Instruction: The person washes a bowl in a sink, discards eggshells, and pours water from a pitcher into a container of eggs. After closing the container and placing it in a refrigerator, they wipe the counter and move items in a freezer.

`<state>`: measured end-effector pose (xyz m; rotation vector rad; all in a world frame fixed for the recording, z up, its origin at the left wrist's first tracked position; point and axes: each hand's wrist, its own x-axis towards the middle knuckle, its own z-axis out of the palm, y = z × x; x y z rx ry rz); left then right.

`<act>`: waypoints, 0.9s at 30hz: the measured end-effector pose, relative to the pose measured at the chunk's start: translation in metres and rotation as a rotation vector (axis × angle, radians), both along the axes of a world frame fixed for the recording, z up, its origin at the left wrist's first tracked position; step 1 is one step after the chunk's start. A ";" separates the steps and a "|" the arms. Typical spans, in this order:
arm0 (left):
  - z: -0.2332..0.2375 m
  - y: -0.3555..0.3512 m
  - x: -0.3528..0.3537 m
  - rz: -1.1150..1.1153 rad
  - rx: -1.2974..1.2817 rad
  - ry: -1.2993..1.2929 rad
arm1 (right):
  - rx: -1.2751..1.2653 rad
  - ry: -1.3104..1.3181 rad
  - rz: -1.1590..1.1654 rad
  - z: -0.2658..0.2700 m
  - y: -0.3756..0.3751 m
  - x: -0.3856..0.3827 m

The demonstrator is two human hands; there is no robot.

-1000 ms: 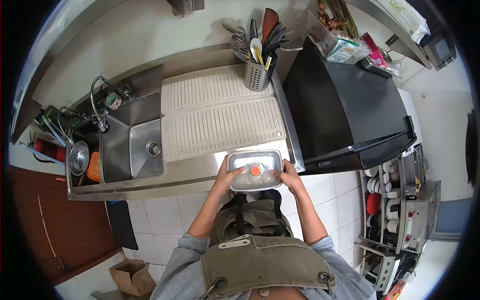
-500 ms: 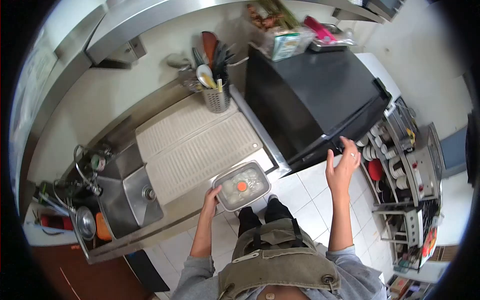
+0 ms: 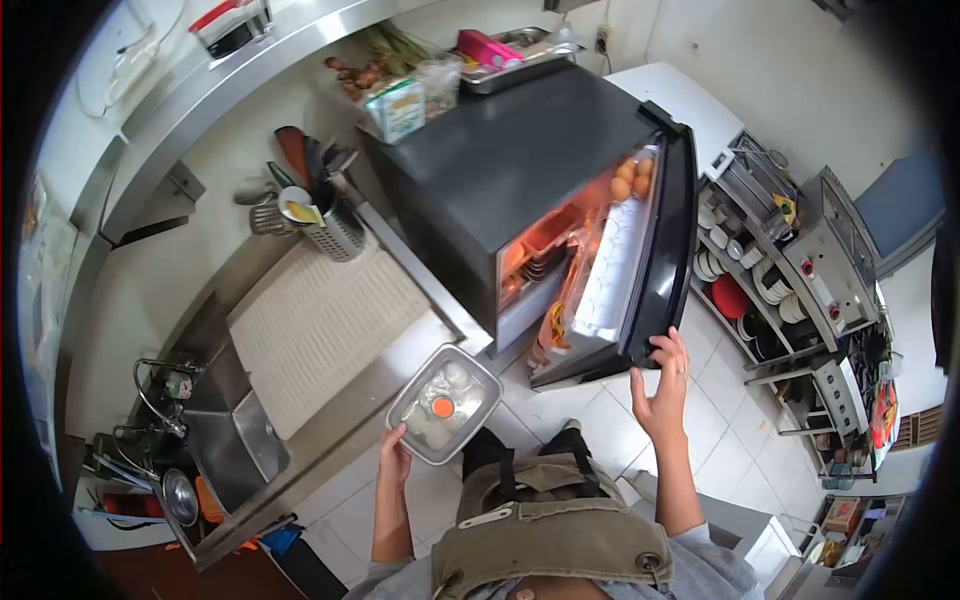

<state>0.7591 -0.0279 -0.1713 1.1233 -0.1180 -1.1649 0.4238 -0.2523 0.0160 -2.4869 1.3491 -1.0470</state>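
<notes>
My left hand (image 3: 394, 452) grips the near left rim of a grey rectangular food container (image 3: 446, 404). Pale rounded pieces lie inside, and a round orange piece (image 3: 442, 407) shows in the middle; a clear film or lid seems to cover them. My right hand (image 3: 664, 392) is at the near corner of the black fridge door (image 3: 668, 240), fingers bent over its edge and thumb held apart. The fridge (image 3: 480, 160) stands open. Brown eggs (image 3: 632, 178) sit in the door's top rack, beside a white egg tray (image 3: 612, 265). Orange-lit items fill the interior, only partly visible.
To the left are a ribbed drying mat (image 3: 320, 320), a steel sink (image 3: 225, 440) and a utensil holder (image 3: 338, 235). A metal tray (image 3: 520, 62) and bagged produce (image 3: 400, 90) sit on the fridge. Dish shelves (image 3: 745, 262) stand at the right.
The fridge door has swung open toward the right, showing the lit inside. My right hand has moved down with the door's edge. The container stays in my left hand, shifted slightly left in view.
</notes>
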 end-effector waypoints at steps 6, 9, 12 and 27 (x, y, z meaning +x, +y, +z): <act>-0.015 -0.035 -0.130 0.050 -0.091 0.373 | 0.024 -0.156 -0.058 -0.003 -0.009 -0.128; -0.035 -0.071 -0.187 0.086 -0.115 0.465 | -0.007 -0.204 -0.130 -0.010 -0.027 -0.184; -0.060 -0.115 -0.223 0.147 -0.054 0.497 | -0.059 -0.311 -0.177 -0.019 -0.054 -0.226; -0.256 -0.327 -0.201 0.366 -0.057 0.432 | -0.280 -0.702 -0.321 -0.038 -0.159 -0.316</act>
